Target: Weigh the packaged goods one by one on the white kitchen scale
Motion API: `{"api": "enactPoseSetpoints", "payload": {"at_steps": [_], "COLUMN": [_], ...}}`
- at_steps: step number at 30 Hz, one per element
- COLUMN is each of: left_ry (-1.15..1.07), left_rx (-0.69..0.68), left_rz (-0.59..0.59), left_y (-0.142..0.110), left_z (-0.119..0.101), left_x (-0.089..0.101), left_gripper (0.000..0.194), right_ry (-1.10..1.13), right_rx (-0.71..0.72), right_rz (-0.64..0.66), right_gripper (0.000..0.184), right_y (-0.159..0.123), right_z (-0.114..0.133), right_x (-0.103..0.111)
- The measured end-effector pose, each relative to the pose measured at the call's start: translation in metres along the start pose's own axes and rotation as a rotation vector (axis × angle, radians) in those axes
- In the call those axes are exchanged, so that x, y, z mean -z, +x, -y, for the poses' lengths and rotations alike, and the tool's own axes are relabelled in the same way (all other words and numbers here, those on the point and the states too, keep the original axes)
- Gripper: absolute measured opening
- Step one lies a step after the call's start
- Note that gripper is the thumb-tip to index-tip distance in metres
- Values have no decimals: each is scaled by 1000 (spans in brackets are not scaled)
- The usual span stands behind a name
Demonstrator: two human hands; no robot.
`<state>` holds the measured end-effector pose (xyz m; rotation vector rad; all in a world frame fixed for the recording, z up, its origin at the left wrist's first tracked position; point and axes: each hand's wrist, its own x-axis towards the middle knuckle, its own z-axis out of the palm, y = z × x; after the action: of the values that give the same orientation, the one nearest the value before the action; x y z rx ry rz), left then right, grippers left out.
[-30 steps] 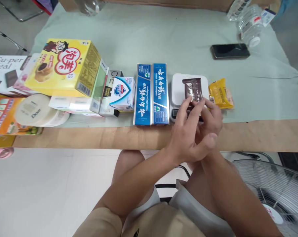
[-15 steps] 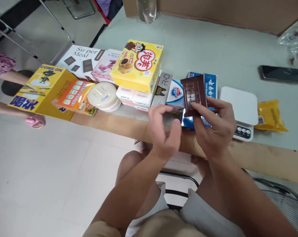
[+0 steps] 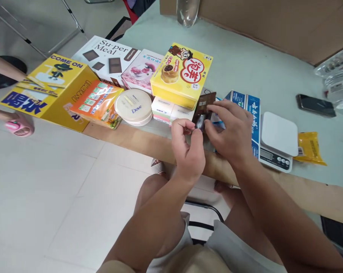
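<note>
A brown wrapped packet is between my two hands, above the boxes near the table's front edge; its lower end looks dark and shiny. My right hand grips it from the right with bent fingers. At its lower left end, my left hand pinches with thumb and forefinger. Just right of my right hand lie blue toothpaste boxes, partly covered by it. Beyond them stands a white kitchen scale with a bare plate. The soap box behind my right hand is mostly hidden.
Left of my hands are a round Dove tub, a yellow puff-snack box, an orange packet, a white Su-per Meal box and a large yellow box. Right are a yellow packet, a phone and bottles.
The brown packet has come off the scale and moved left in my right hand. My left hand has closed on its lower end. My view has turned left.
</note>
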<state>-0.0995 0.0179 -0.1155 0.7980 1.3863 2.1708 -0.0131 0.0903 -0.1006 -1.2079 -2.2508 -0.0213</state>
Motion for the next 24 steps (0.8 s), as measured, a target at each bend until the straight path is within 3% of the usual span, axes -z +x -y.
{"api": "enactPoseSetpoints", "payload": {"at_steps": [5, 10, 13, 15, 19, 24], "left_ry": [5, 21, 10, 16, -4, 3], "left_rx": [-21, -139, -269, -363, -479, -266], "left_rz": [20, 123, 214, 293, 500, 828], "left_y": [-3, -13, -25, -38, -78, -132], "left_z": [0, 3, 0, -2, 1, 24], "left_x": [-10, -23, -38, -52, -92, -143], "left_gripper": [8, 7, 9, 8, 10, 17], "right_ry": [22, 104, 109, 74, -16, -155], "right_rx": [3, 55, 55, -31, -249, -416], "right_rz": [19, -118, -339, -464, -536, -547], "right_gripper": [27, 26, 21, 18, 14, 19], "right_y": [-2, -18, -50, -76, -119, -139], "right_z": [-7, -29, -67, -100, -162, -225], "right_x": [7, 45, 65, 71, 76, 89]}}
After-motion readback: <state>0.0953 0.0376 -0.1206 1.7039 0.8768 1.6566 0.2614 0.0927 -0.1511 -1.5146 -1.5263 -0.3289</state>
